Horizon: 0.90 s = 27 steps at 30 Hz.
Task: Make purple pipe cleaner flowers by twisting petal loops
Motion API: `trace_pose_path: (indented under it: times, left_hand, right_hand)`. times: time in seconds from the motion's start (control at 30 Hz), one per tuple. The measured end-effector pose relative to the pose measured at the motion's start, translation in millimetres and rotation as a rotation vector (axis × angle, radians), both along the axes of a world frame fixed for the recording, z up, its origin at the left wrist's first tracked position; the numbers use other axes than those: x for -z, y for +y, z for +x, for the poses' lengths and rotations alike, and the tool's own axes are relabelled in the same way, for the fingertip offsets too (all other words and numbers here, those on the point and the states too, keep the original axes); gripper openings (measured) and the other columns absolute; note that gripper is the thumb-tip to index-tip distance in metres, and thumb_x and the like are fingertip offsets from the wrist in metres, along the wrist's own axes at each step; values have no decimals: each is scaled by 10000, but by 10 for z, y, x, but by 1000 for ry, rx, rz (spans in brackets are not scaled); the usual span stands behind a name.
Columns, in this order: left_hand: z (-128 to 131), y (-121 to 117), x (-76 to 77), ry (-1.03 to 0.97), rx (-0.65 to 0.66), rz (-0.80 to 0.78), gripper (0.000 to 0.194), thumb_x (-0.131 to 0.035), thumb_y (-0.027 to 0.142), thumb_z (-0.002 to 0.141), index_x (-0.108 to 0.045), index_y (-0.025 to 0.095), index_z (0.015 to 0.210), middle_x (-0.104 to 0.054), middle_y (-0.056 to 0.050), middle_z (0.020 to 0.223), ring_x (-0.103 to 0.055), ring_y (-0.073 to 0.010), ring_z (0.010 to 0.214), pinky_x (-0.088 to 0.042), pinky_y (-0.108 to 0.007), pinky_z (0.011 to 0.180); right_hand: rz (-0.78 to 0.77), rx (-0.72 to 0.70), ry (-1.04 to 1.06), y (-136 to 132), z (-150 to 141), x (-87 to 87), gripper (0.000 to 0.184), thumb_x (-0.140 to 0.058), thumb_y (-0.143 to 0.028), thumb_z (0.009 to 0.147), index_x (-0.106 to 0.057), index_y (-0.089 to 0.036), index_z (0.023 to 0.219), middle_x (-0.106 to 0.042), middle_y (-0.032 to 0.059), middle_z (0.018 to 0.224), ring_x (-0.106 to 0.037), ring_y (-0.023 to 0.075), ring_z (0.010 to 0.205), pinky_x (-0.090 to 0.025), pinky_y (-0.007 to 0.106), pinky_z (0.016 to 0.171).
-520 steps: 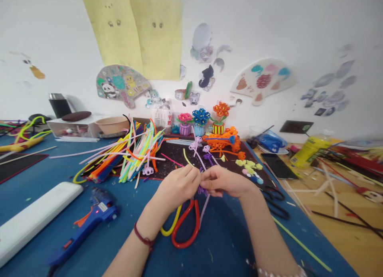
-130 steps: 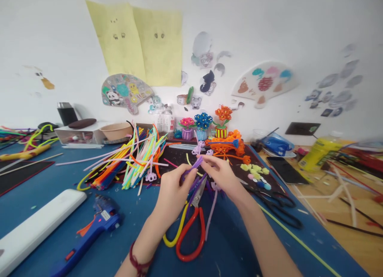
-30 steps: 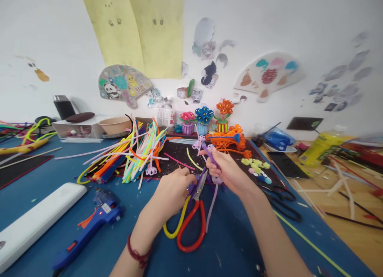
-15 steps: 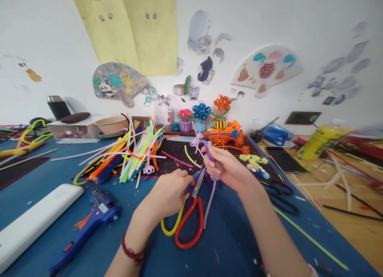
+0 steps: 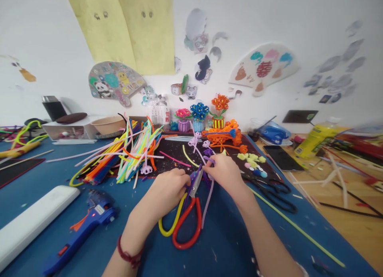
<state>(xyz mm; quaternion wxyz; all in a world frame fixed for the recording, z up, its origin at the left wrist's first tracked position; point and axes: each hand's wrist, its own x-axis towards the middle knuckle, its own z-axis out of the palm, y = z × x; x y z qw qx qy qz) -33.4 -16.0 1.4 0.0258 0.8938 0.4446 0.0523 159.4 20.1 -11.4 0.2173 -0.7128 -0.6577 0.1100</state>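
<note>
My left hand (image 5: 172, 188) is closed, its fingertips pinching a dark purple pipe cleaner (image 5: 188, 195). My right hand (image 5: 225, 172) is closed too, with a bent purple pipe cleaner (image 5: 209, 159) between thumb and fingers. Whether both hands hold one and the same piece I cannot tell. Between and below the hands lies a pair of scissors (image 5: 191, 229) with one red and one yellow handle loop, blades pointing away. A pale lilac pipe cleaner (image 5: 207, 205) hangs down beside them. Lilac looped flowers (image 5: 195, 139) lie just beyond my right hand.
Bundled colourful pipe cleaners (image 5: 134, 153) lie at left behind a blue glue gun (image 5: 95, 219) and a long white case (image 5: 38, 225). Finished flower pots (image 5: 199, 119) stand by the wall. Black scissors (image 5: 277, 195), a phone (image 5: 283, 157) and a yellow bottle (image 5: 317, 139) are at right.
My right hand has come down and turned palm downward, bringing the purple pipe cleaner lower. My left hand stays by the scissors, still pinching. The view has shifted slightly.
</note>
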Motion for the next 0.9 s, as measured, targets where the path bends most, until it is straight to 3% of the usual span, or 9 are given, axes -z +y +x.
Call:
trace_pose_path:
  times: [0.17, 0.33, 0.43, 0.67, 0.9]
  left_hand:
    - [36, -18, 7, -10, -89, 8, 106, -535, 161, 831, -602, 201, 903, -661, -60, 930, -645, -221, 867, -475, -290, 698]
    - [88, -25, 45, 51, -236, 14, 241, -471, 80, 828, -547, 164, 1041, -688, -101, 926, -675, -278, 860, -495, -343, 676]
    - [108, -22, 51, 88, -295, 18, 248, -430, 60, 827, -552, 152, 1023, -687, -115, 931, -680, -286, 857, -502, -351, 670]
    - [129, -48, 55, 92, -265, 96, 163, -435, 83, 822, -568, 156, 884, -647, -107, 937, -642, -248, 928, -500, -296, 695]
    - [154, -54, 31, 59, -312, 118, 167, -415, 104, 851, -556, 153, 926, -657, -106, 872, -657, -247, 839, -492, -294, 645]
  right_hand:
    - [-111, -40, -203, -61, -65, -1, 172, -697, -361, 740, -670, -191, 740, -710, 87, 797, -684, 262, 793, -396, 290, 578]
    - [-146, -99, -242, -64, -88, -3, 122, -642, -299, 792, -675, -182, 792, -723, 119, 878, -692, 283, 873, -427, 310, 632]
    - [-155, -110, -245, -62, -84, -2, 95, -610, -245, 794, -683, -189, 813, -722, 113, 901, -689, 284, 897, -436, 317, 651]
    - [-159, -60, -298, -105, -143, -48, 153, -667, -324, 737, -700, -197, 817, -713, 114, 870, -687, 302, 880, -452, 323, 649]
    - [-139, -32, -372, -115, -191, -73, 157, -597, -228, 748, -699, -187, 860, -708, 133, 888, -688, 308, 867, -460, 337, 654]
